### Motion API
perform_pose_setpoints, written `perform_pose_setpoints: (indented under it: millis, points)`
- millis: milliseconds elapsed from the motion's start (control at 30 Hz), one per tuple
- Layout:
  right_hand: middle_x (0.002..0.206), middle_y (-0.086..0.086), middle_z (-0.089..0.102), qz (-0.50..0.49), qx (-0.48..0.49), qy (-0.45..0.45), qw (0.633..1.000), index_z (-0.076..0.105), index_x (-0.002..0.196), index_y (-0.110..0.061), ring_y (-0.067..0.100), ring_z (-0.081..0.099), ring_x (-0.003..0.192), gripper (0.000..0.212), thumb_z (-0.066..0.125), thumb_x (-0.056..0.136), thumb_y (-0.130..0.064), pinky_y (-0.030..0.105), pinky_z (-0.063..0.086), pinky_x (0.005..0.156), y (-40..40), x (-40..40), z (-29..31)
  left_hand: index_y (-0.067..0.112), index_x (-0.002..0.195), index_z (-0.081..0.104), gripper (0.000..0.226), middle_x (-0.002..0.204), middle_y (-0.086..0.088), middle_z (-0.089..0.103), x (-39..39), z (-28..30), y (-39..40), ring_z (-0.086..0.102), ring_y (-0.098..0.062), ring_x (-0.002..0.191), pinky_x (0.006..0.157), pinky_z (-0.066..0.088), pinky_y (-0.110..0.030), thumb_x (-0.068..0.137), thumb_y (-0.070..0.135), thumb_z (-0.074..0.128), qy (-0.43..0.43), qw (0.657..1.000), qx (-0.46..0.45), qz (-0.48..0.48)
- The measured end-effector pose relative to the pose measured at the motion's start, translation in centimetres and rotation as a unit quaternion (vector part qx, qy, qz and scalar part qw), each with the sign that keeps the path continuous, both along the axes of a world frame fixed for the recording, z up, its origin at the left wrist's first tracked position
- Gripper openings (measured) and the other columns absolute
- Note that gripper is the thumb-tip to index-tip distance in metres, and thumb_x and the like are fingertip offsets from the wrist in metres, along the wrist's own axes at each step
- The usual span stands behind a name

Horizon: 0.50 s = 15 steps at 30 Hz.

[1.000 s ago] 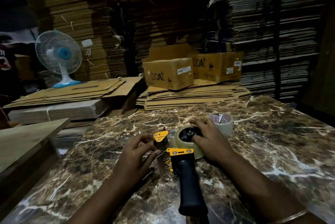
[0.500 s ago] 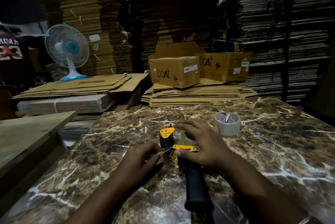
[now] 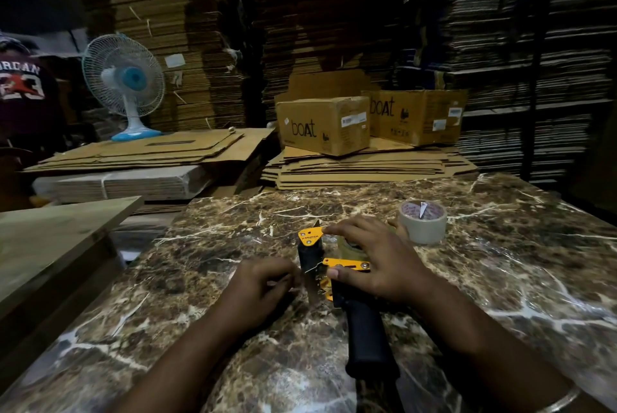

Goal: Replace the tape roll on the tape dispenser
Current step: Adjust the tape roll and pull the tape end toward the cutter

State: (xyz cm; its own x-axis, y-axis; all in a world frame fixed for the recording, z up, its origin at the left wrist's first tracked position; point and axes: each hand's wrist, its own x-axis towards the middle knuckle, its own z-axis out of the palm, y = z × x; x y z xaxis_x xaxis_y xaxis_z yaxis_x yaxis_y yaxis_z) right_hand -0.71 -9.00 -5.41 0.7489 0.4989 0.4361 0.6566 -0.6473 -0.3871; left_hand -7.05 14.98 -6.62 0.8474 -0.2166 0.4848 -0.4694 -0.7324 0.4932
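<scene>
A black and yellow tape dispenser (image 3: 364,322) lies flat on the marble table (image 3: 500,279), its black handle pointing toward me. My right hand (image 3: 377,259) lies over the tape roll (image 3: 347,245) mounted on it, fingers spread, thumb on the yellow side plate. Most of that roll is hidden under the hand. My left hand (image 3: 263,282) pinches at the metal blade end of the dispenser, fingers closed; a thin strip of clear tape may be between them, too dim to tell. A second, beige tape roll (image 3: 422,222) stands apart at the right rear.
Flat cardboard stacks (image 3: 364,165) and two "boat" boxes (image 3: 324,123) sit beyond the table's far edge. A wooden board (image 3: 53,239) lies left of the table. A blue desk fan (image 3: 128,85) stands at the back left, a person (image 3: 23,92) beside it.
My right hand moved from gripping the roll's rim to lying flat over it and the yellow plate. My left hand slid from the yellow front tab down to the blade end.
</scene>
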Motion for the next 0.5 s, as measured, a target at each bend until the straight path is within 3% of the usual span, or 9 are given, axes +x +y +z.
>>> perform_pose_setpoints:
  millis: [67,167,300,367,500]
  points:
    - [0.143,-0.022,0.048,0.0,0.0,-0.004,1.0,0.046,0.139,-0.051,0.005,0.036,0.138,0.08,0.038,0.069,-0.088,0.058,0.013,0.113,0.0,0.0,0.0,0.013,0.087,0.075,0.034,0.082,0.01,0.072,0.2,0.1,0.0,0.063,0.01,0.084,0.07,0.049,-0.007,0.075,-0.015,0.058,-0.026,0.999,0.042,-0.001]
    - [0.142,-0.022,0.048,0.001,0.0,-0.007,1.0,0.047,0.139,-0.051,0.005,0.037,0.138,0.08,0.038,0.069,-0.088,0.057,0.015,0.112,0.0,-0.1,0.1,0.014,0.093,0.074,0.036,0.084,0.014,0.067,0.6,0.0,-0.3,0.057,0.017,0.082,0.07,0.042,-0.002,0.074,-0.012,0.057,-0.036,0.998,0.052,-0.007]
    - [0.14,-0.022,0.05,0.001,0.005,-0.014,1.0,0.047,0.139,-0.05,0.005,0.038,0.136,0.079,0.04,0.07,-0.087,0.057,0.018,0.111,0.0,-0.2,0.0,0.016,0.093,0.075,0.017,0.084,0.014,0.069,0.5,0.0,-0.4,0.06,0.01,0.08,0.069,0.042,-0.005,0.084,0.006,0.064,-0.035,0.999,0.027,-0.016]
    - [0.141,-0.021,0.05,0.0,0.002,-0.019,1.0,0.047,0.139,-0.05,0.005,0.038,0.136,0.079,0.039,0.069,-0.086,0.056,0.017,0.111,0.0,-0.2,0.1,0.019,0.091,0.078,0.013,0.082,0.016,0.072,0.2,-0.1,-1.0,0.066,0.004,0.077,0.066,0.051,-0.012,0.083,0.015,0.068,-0.018,1.0,-0.02,-0.004]
    - [0.14,-0.022,0.05,0.007,0.012,-0.026,1.0,0.048,0.138,-0.049,0.004,0.039,0.136,0.079,0.04,0.069,-0.086,0.056,0.014,0.113,-0.1,-0.3,0.1,0.02,0.084,0.082,0.01,0.076,0.01,0.077,0.6,-0.6,-2.1,0.072,-0.001,0.069,0.065,0.059,-0.026,0.079,0.012,0.079,0.014,0.991,-0.12,0.064]
